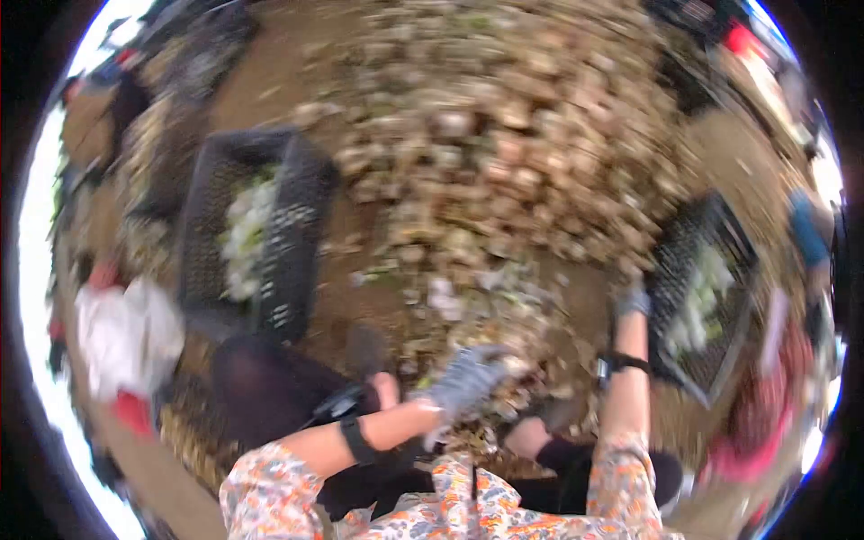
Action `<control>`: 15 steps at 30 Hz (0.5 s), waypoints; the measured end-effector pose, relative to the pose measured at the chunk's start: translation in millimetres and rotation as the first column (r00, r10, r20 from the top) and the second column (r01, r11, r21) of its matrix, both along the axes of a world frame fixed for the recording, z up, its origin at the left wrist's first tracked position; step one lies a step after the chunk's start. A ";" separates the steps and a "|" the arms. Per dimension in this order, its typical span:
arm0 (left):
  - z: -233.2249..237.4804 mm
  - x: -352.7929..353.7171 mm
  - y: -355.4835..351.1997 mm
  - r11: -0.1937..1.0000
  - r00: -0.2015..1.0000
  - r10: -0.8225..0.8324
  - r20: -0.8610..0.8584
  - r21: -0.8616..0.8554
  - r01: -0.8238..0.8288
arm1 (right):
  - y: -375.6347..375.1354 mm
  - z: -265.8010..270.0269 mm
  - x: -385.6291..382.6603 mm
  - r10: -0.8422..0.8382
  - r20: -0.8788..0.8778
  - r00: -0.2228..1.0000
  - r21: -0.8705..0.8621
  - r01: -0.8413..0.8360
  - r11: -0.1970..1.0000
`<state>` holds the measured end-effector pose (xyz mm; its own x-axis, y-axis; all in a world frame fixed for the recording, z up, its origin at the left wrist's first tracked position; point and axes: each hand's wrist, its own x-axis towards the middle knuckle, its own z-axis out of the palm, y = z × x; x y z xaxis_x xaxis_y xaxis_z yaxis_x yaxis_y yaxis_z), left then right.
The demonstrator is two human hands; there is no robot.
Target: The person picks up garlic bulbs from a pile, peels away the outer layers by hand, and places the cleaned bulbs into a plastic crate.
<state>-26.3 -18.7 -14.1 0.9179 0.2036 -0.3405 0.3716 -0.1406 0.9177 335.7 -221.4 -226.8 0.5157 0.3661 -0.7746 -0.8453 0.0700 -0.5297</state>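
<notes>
My left hand [463,382], in a grey glove, is low in the middle, over scraps and peelings at the near edge of a large heap of onion-like bulbs [504,135]. Its fingers point right, close to a pale bulb or scrap; motion blur hides whether they hold it. My right hand [633,301], also gloved, reaches forward at the heap's right edge, beside a black crate [666,270] with whitish-green produce [702,301]. Blur hides its fingers and anything in them.
A larger black crate [301,234] with whitish-green pieces stands on the left. My bent legs flank the near scraps. A white bag-like bundle [130,337] lies far left. Someone in red and pink [760,414] is at the right edge.
</notes>
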 end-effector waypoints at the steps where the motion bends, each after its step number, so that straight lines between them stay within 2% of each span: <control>1: 8.1 2.9 -1.4 0.776 0.892 0.216 -0.398 -0.484 -0.404 | 102.5 14.2 -37.2 0.118 -0.057 0.991 0.072 -0.113 0.991; 2: 32.6 10.7 15.0 0.825 0.866 0.132 -0.483 -0.430 -0.366 | 112.0 35.6 -65.7 0.226 -0.093 0.970 0.112 -0.215 0.970; 3: -25.9 2.2 -4.8 0.912 0.934 0.221 -0.281 -0.279 -0.300 | 109.6 58.6 -88.5 0.332 -0.116 0.936 0.156 -0.312 0.937; 4: -3.2 1.8 3.2 0.842 0.898 0.284 -0.337 -0.360 -0.401 | 141.9 88.3 -106.1 0.420 -0.123 0.899 0.195 -0.393 0.898; 6: -24.8 5.3 -7.7 0.776 0.893 0.285 -0.349 -0.463 -0.429 | 158.1 128.0 -130.0 0.533 -0.110 0.839 0.224 -0.502 0.835; 7: -31.6 5.9 -8.4 0.823 0.899 0.287 -0.332 -0.395 -0.408 | 161.5 146.2 -147.9 0.563 -0.096 0.821 0.216 -0.535 0.817; 8: -34.5 6.2 -8.1 0.866 0.912 0.266 -0.314 -0.338 -0.369 | 171.1 146.0 -139.6 0.577 -0.079 0.813 0.194 -0.555 0.809; 9: -16.3 6.8 0.4 0.786 0.881 0.248 -0.404 -0.448 -0.427 | 164.5 149.5 -145.9 0.578 -0.058 0.814 0.162 -0.564 0.810; 12: -21.5 6.3 -5.2 0.782 0.860 0.350 -0.371 -0.390 -0.487 | 118.1 119.2 -119.2 0.549 0.010 0.836 0.038 -0.549 0.835; 13: -23.8 9.6 -6.0 0.708 0.859 0.305 -0.410 -0.505 -0.493 | 96.4 110.8 -115.1 0.538 0.036 0.842 -0.008 -0.538 0.843; 15: -13.8 10.5 0.3 0.732 0.869 0.347 -0.354 -0.478 -0.486 | 56.3 101.8 -114.2 0.535 0.092 0.840 -0.091 -0.527 0.845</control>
<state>-15.8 -18.3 -28.0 0.6668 0.2674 -0.6957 0.4767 0.5645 0.6739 221.5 -165.1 -125.0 0.3379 0.5629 -0.7543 -0.6802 -0.4079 -0.6091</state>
